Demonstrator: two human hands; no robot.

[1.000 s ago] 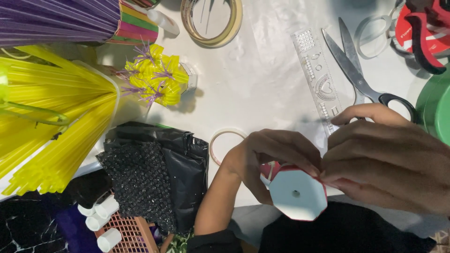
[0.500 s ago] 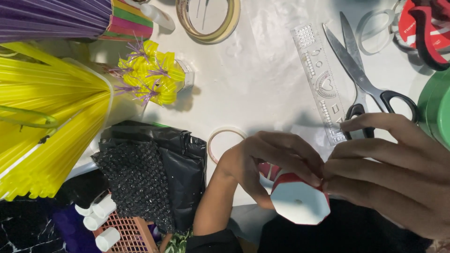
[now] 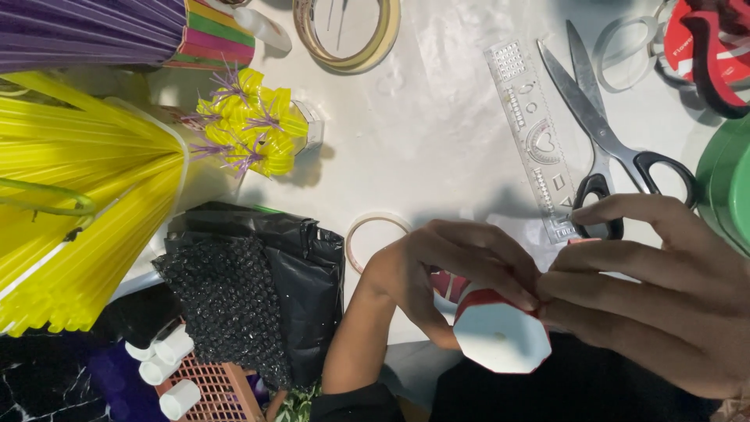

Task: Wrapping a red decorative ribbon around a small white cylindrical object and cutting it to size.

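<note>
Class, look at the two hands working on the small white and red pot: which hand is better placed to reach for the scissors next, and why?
Probably the right hand. Its fingers extend just below the scissors, whose black handles lie right above them. The left hand cups the white and red pot from the other side, farther from the scissors.

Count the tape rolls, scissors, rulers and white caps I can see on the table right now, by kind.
Tape rolls: 3, namely the large tan roll, the small roll and the clear roll
Scissors: 1
Clear ruler: 1
White caps: 3
Total: 8
</note>
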